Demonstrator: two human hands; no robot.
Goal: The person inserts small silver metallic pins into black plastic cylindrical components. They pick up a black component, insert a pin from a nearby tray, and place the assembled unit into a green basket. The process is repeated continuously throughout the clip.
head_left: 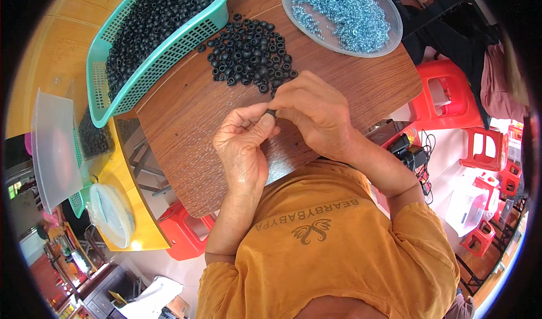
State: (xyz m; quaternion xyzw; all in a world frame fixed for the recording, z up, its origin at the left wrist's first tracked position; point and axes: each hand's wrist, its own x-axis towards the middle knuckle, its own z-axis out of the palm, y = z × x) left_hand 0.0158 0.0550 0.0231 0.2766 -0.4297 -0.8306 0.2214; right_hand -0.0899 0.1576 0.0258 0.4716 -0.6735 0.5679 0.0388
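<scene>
My left hand [243, 144] pinches a small round black piece [271, 113] between thumb and fingertips, above the near part of the brown wooden table [186, 150]. The fingers of my right hand [319, 113] are closed at the same piece, touching it from the right; whether they hold a second tiny part is hidden. Just beyond my hands lies a loose pile of black hollow round pieces [248, 54], many with their holes showing. Shiny light-blue see-through small parts [350, 11] fill much of a round plastic tray [398, 28] at the far right of the table.
A teal plastic basket [164, 65] heaped with more black pieces stands at the far left. Left of the table, a yellow table [132, 206] bears plastic containers [110, 214]. Red stools [451, 96] stand to the right, and a person in dark clothes [451, 42] is at the far right.
</scene>
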